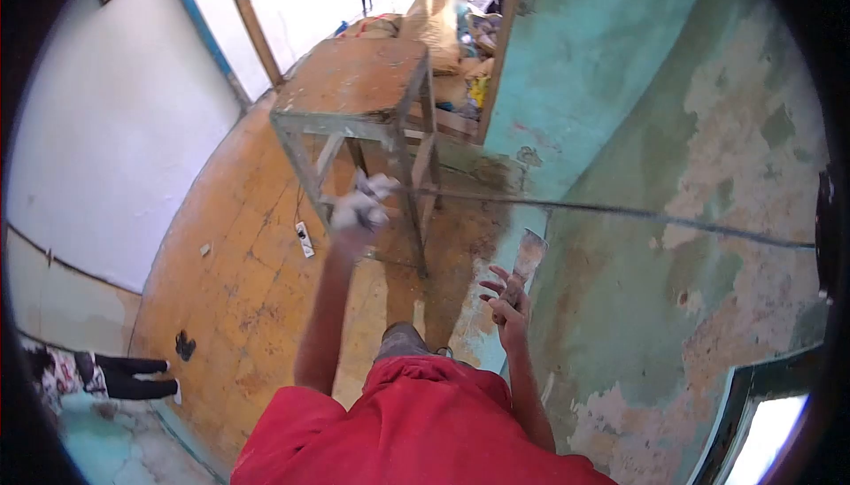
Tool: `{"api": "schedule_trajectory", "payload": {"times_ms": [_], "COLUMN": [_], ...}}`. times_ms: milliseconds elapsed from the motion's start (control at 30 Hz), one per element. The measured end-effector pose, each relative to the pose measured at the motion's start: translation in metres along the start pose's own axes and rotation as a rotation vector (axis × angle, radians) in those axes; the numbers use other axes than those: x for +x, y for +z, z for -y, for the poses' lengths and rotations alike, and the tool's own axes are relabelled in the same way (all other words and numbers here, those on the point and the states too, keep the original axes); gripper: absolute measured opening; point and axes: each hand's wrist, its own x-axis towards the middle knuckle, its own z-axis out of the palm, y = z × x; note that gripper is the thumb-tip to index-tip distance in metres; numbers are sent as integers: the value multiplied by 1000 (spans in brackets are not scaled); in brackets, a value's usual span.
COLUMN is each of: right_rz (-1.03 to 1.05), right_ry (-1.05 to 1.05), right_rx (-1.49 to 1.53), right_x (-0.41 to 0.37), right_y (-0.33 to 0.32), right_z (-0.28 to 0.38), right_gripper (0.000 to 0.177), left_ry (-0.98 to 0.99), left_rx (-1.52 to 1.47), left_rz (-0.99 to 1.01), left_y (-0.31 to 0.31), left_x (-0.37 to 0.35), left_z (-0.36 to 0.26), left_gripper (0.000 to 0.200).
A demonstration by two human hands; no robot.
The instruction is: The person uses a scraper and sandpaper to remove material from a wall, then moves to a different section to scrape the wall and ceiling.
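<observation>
Plainly, left hand [357,217] grips one rag [370,195] — right hand [510,311], one scraper [529,253].

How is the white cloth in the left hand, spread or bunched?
Bunched: the white cloth sits as a crumpled wad in the closed left hand, with no flat sheet hanging.

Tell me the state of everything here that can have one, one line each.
Left hand: raised, grip shut on white wad.
Right hand: grip shut on scraper.
Scraper: blade pointing up, close to the wall; contact unclear.
Wall: paint peeling in patches.
Table: upright, top worn.
Power strip: lying flat on floor.
</observation>
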Motion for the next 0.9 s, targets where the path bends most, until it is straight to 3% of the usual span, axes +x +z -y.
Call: {"api": "schedule_trajectory", "payload": {"times_ms": [33, 167, 233, 333, 400, 433, 633, 767, 900], "right_rz": [28, 105, 127, 127, 106, 101, -1, -204, -355], "right_ry": [8, 83, 72, 66, 69, 79, 67, 132, 132], "right_rx": [-2, -37, -28, -26, -31, -33, -9, -18, 25], "right_x": [5, 26, 33, 42, 42, 41, 37, 24, 3], "right_y": [4, 17, 29, 41, 48, 53, 59, 67, 69], "right_z": [2, 5, 7, 2, -2, -1, -29, -34, -50], "right_gripper": [57, 58, 59, 59, 59, 59, 57, 55, 59], "left_ry": [74, 30, 85, 44, 10, 23, 75, 143, -13], "left_rx": [-1, -49, 113, 275, 341, 390, 580, 645, 527], "left_rz": [85, 107, -64, -23, -231, -235, -599, -524, -362], "left_y": [7, -2, 14, -30, -46, -53, -110, -84, -91], "left_x": [1, 30, 43, 98, 128, 141, 227, 284, 348], "left_z": [-40, -173, -227, -307, -346, -363, -430, -431, -387], "left_gripper": [38, 37, 40, 40, 34, 36, 46, 47, 51]}}
